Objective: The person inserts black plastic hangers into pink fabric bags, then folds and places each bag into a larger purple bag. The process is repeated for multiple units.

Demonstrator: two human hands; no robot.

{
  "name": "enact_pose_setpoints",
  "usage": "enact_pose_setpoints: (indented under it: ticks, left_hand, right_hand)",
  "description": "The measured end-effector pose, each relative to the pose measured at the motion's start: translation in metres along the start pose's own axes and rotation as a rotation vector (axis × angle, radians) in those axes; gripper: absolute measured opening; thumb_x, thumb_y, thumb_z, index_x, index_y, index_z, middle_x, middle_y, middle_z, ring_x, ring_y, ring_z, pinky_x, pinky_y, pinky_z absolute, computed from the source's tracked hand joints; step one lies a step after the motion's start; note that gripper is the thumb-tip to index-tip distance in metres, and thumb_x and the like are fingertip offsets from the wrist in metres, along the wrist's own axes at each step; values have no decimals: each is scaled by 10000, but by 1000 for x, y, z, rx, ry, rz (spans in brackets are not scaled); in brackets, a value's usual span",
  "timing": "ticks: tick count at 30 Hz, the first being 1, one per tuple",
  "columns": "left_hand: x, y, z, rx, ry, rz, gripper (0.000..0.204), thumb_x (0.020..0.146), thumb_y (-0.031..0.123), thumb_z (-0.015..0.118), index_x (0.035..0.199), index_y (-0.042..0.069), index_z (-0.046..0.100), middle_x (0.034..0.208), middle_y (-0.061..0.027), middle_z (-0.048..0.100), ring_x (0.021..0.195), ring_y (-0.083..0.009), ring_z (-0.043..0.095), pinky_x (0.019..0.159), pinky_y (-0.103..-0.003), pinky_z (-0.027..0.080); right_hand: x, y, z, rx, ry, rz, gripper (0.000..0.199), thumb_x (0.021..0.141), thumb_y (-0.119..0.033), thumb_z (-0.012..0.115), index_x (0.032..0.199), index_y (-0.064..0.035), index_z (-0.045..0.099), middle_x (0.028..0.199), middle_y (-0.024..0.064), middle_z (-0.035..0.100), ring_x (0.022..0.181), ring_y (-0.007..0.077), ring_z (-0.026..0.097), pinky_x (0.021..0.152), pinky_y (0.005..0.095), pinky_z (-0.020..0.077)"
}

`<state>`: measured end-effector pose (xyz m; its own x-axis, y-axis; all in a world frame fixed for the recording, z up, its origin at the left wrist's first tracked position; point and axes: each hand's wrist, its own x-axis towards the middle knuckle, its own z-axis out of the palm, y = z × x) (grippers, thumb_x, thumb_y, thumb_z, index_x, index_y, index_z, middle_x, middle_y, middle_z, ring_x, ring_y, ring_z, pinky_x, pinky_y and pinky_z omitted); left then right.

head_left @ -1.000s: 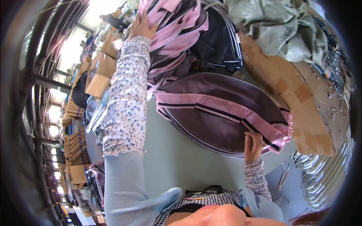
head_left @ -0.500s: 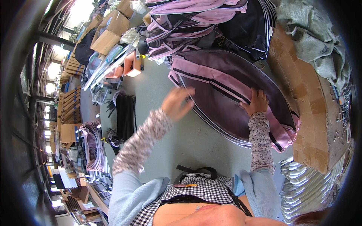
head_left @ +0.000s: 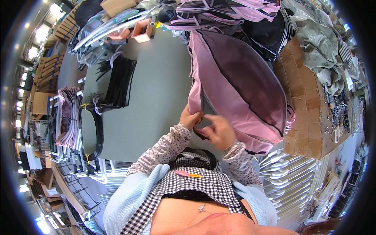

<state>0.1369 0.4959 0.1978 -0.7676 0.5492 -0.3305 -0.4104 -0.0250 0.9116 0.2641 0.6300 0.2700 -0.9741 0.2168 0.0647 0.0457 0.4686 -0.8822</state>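
Note:
A large pink fabric piece with black trim [head_left: 229,94] and a dark mauve inner face stands bowed open on the grey-green table, to the right of centre. At its near left corner, my left hand [head_left: 190,117] is closed, pinching the pink edge. Close beside it, my right hand [head_left: 221,133] points leftward at the same corner, next to a small dark strip. Its fingers are blurred by motion, so their grip is unclear.
More pink and black fabric pieces [head_left: 231,13] are piled at the back. A large cardboard sheet [head_left: 305,105] borders the right side. Black strips [head_left: 122,84] lie bundled at left, and an orange bin [head_left: 142,31] stands behind them. White metal frames [head_left: 290,172] are stacked at lower right.
The pink fabric has been turned and pulled nearer, its left edge now hanging toward me. My right hand has left its far side and come beside my left, which now pinches the edge.

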Motion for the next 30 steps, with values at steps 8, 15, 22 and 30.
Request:
enact_pose_setpoints:
  ticks: [8,15,22,30]
  left_hand:
    - [-66,-7,-89,-119,9,84,501,823,63,701,1288,74,515,741,27,550,541,-54,486,477,-222,392]
    - [-111,0,-202,-210,179,24,516,799,65,697,1281,48,513,738,9,557,551,-67,499,475,-228,394]
    - [-80,3,-396,6,761,-320,317,771,174,760,1035,77,616,728,15,577,568,-106,527,483,-250,425]
    - [-47,3,-426,-30,265,86,399,887,302,726,1178,56,608,866,-28,633,694,-129,618,618,-272,512]
  right_hand:
    - [8,147,66,-813,178,466,915,689,-446,786,1457,-133,398,1443,185,386,1319,391,379,1084,525,358]
    - [4,152,180,-900,128,442,583,818,-396,671,1302,-95,550,1253,187,565,1121,404,552,933,474,484]
    - [63,203,-80,-708,659,505,547,965,-492,517,1009,14,716,873,182,721,850,332,680,776,410,531]
    - [56,218,-98,-677,505,344,382,846,-391,670,998,-45,614,800,67,611,788,279,603,731,442,499]
